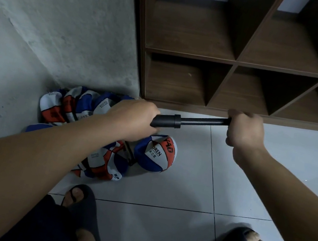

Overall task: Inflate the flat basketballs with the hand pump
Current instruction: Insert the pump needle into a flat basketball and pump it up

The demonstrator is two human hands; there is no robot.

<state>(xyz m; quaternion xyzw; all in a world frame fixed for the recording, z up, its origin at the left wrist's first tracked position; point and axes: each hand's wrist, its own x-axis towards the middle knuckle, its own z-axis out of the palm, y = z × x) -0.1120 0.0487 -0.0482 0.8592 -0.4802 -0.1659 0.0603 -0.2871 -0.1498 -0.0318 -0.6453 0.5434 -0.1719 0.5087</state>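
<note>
One black hand pump spans both hands: left hand fingers clamped round its barrel, right hand fingers clamped on its handle. Below the fingers, one partly inflated basketball lies beside crumpled flat basketballs, number unclear.

White tiled floor; flat basketballs heaped; rounder ball beside.

A dark brown wooden cubby shelf stands on pale grey floor tiles beside a rough grey plaster wall.
</note>
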